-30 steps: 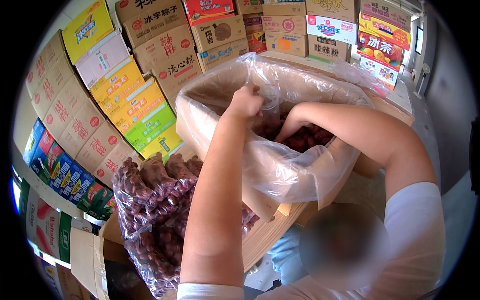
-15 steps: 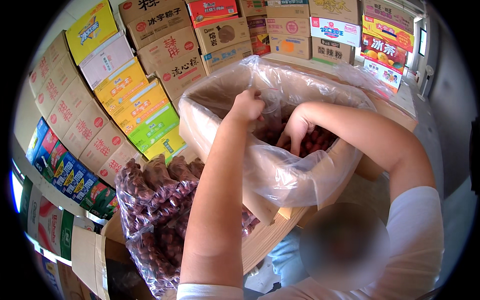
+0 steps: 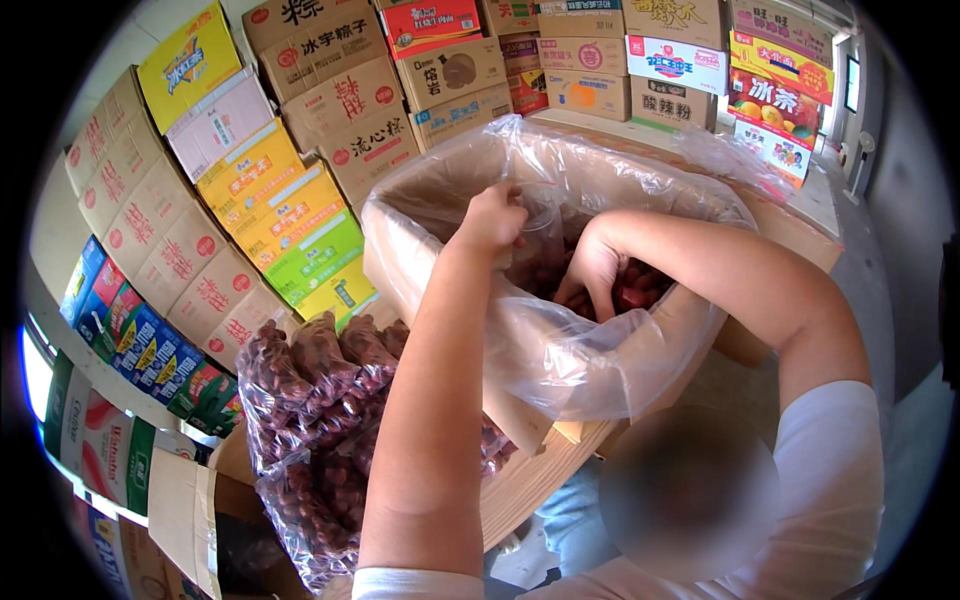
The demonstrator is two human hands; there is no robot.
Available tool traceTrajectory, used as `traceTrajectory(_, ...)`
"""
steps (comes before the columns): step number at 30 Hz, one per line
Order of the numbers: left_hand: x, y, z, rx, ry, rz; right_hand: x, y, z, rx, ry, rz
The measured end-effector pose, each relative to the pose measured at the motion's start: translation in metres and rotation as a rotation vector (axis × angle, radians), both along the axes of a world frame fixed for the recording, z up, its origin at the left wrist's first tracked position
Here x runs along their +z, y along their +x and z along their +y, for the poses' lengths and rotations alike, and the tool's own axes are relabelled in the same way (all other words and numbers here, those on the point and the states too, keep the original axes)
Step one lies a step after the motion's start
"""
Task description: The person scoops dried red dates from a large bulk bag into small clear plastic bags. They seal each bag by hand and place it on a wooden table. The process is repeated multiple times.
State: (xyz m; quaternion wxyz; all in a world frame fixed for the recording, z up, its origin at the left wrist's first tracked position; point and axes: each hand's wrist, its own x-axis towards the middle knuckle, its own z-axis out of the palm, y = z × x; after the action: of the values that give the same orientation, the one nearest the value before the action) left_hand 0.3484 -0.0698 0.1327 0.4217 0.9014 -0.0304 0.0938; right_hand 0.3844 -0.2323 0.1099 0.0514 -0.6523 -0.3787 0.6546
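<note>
Inside the large cardboard box [image 3: 420,190], which is lined with a clear plastic liner [image 3: 600,350] that spills over its rim, lies a heap of dark red dates [image 3: 640,285]. The left hand [image 3: 492,218] is up at the near-left part of the box opening, its fingers closed on a small clear plastic bag [image 3: 545,225] that hangs just beside it over the fruit. The right hand [image 3: 592,275] is lower, to the right of that bag, down among the dates with its fingers curled into them; whether it actually grips any cannot be told. Below and to the left of the box, touching its side, sit filled bags of dates [image 3: 320,400], piled together. Behind the box, stacked cartons [image 3: 300,200] in yellow, green, brown and red rise as a wall.
</note>
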Motion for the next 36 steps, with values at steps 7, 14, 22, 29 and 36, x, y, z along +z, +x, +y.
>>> traceTrajectory(7,0.000,-0.001,0.001,-0.004,0.007,0.008,0.008,-0.007,0.003,0.050,-0.064,-0.142)
traceTrajectory(14,-0.001,0.000,0.001,0.024,0.011,-0.009,0.015,-0.012,-0.005,0.008,0.063,-0.102)
traceTrajectory(22,0.002,-0.004,0.000,0.060,0.115,0.023,0.015,0.003,-0.004,-0.014,0.426,-0.043)
traceTrajectory(29,-0.002,-0.002,0.006,0.089,0.372,-0.154,0.049,0.006,-0.028,-0.381,0.694,-0.032)
traceTrajectory(36,0.009,-0.011,-0.009,-0.095,-0.057,-0.002,0.051,0.031,-0.011,-0.955,1.263,0.282)
